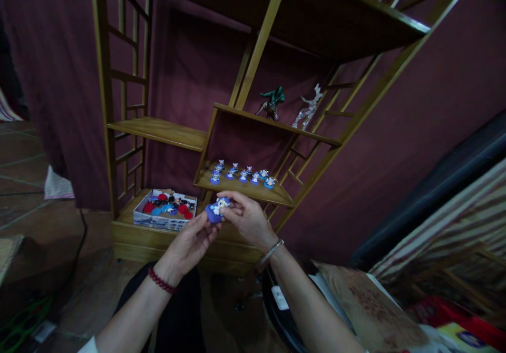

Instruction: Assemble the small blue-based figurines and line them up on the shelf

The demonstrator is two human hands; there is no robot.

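Between both hands I hold a small purple-and-white toy figurine (219,209) on a round purple base, tilted, in front of the shelf. My left hand (197,239) grips the base from the lower left with thumb and fingers. The fingers of my right hand (247,216) pinch the figure's upper part. Just beyond, several similar figurines (243,176) stand in rows on a low wooden shelf (269,194). To the left, a cardboard box (158,221) holds more figurine pieces in red, blue, black and white.
Above the figurines, a green figure (272,100) and a clear deer ornament (308,108) stand on the upper shelf board (253,115). An upright wooden post (263,42) divides the unit. At lower right are a black round seat (282,321) and a brown patterned board (363,311).
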